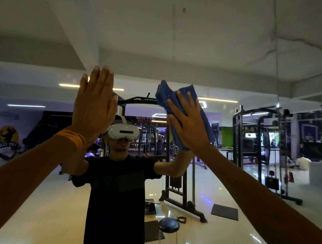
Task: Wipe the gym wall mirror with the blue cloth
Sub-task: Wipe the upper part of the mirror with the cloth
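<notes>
The wall mirror (180, 47) fills the view and reflects the gym and a person in a dark shirt with a white headset. My right hand (188, 122) lies flat with spread straight fingers and presses the blue cloth (169, 95) against the glass at head height, right of centre. The cloth sticks out above my fingers and hangs down the right side of my palm. My left hand (94, 105) is raised flat against the mirror left of centre, fingers straight and together, with an orange band on the wrist. Both arms reach up from the lower corners.
The mirror reflects a cable machine (182, 180) behind the person, a second rack (259, 147) at the right, a round stool (169, 226) near the bottom, dark floor mats (225, 212) and a glossy floor. A vertical seam (275, 53) runs down the mirror at the right.
</notes>
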